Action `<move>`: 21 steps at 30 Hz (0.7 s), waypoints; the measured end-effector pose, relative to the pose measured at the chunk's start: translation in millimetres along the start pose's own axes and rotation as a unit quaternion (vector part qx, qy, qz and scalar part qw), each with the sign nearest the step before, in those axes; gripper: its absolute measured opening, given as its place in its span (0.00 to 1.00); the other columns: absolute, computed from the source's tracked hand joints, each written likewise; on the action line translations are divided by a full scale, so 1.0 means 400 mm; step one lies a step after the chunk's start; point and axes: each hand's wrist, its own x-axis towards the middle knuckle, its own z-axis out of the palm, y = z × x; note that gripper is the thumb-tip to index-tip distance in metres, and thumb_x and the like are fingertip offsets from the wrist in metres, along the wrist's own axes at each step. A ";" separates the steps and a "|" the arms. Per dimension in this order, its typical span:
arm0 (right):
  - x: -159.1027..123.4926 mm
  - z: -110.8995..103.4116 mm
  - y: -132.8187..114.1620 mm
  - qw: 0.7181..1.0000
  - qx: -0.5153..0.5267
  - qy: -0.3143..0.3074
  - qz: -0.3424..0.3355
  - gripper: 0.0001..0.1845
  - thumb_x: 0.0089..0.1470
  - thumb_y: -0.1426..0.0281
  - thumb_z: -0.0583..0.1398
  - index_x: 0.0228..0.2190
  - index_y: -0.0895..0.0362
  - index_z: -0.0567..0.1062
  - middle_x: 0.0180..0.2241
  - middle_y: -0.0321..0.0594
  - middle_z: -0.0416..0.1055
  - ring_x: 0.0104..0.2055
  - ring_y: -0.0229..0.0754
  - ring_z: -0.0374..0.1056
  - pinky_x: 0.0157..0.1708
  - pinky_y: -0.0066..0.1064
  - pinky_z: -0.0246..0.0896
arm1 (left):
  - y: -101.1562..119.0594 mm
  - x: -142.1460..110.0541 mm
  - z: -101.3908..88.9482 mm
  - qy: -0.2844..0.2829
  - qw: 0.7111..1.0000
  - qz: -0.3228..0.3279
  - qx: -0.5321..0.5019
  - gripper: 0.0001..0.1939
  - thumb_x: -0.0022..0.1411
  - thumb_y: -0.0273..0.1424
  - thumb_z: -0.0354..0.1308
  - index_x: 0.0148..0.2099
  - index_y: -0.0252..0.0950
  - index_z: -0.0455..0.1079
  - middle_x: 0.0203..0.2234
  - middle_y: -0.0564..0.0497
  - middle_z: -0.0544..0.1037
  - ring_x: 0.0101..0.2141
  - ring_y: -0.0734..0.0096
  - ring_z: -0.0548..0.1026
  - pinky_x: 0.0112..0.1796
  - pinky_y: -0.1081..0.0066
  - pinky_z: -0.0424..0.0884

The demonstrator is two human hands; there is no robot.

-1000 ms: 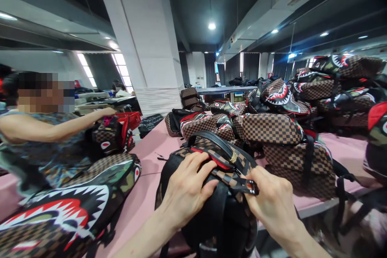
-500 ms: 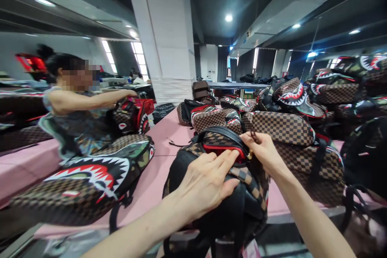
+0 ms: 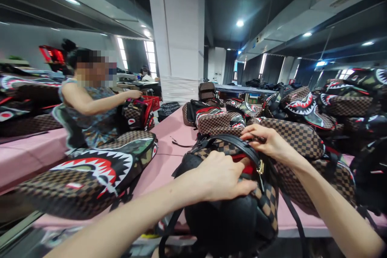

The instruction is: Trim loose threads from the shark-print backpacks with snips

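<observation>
In front of me a black and brown checkered backpack (image 3: 229,217) stands on the pink table, its black padded side toward me. Its top opening shows a red lining (image 3: 248,166), and a black carry handle (image 3: 238,145) arches over it. My left hand (image 3: 220,175) grips the near edge of the opening, fingertips hidden in it and thumb outside. With bent fingers, my right hand (image 3: 266,143) holds the far top edge beside the handle. A gold-coloured metal fitting (image 3: 260,167) hangs below that hand.
A checkered backpack with a shark-mouth print (image 3: 90,173) lies to the left on the pink table (image 3: 169,129). More checkered bags (image 3: 293,133) are piled at the right and behind. Across the left side, another person (image 3: 93,100) handles a bag (image 3: 136,113). A white pillar (image 3: 179,40) rises behind.
My left fingers have gone from lying stretched along the opening to reaching into it. The right hand has lifted slightly at the far edge. The view has swung left.
</observation>
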 end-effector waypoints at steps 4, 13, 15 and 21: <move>0.017 -0.014 -0.038 0.978 0.034 -0.204 0.032 0.15 0.47 0.66 0.61 0.39 0.57 0.76 0.36 0.37 0.74 0.40 0.41 0.69 0.41 0.30 0.64 | 0.000 -0.012 0.012 0.012 1.000 0.012 -0.025 0.26 0.59 0.50 0.44 0.45 0.37 0.70 0.31 0.42 0.78 0.33 0.51 0.75 0.33 0.57 0.69; 0.013 0.006 -0.037 0.983 -0.108 -0.140 -0.046 0.13 0.46 0.76 0.59 0.36 0.57 0.77 0.38 0.39 0.73 0.39 0.39 0.68 0.41 0.27 0.61 | -0.214 -0.004 0.005 0.258 0.913 -0.074 -0.308 0.19 0.58 0.41 0.52 0.45 0.34 0.71 0.42 0.45 0.75 0.40 0.66 0.72 0.39 0.71 0.67; 0.010 0.008 -0.040 0.973 -0.159 -0.154 -0.063 0.15 0.42 0.78 0.59 0.35 0.56 0.77 0.38 0.39 0.72 0.39 0.39 0.68 0.39 0.26 0.60 | -0.249 0.015 0.021 0.161 0.908 -0.047 -0.385 0.21 0.57 0.44 0.51 0.41 0.32 0.72 0.39 0.46 0.76 0.38 0.67 0.72 0.39 0.71 0.67; -0.033 0.054 -0.021 0.984 -0.167 -0.010 0.065 0.11 0.51 0.70 0.53 0.23 0.58 0.74 0.21 0.35 0.68 0.24 0.36 0.63 0.25 0.26 0.52 | -0.254 0.025 0.066 0.182 0.825 -0.163 -0.510 0.24 0.57 0.48 0.48 0.32 0.31 0.71 0.24 0.50 0.73 0.26 0.74 0.69 0.28 0.75 0.63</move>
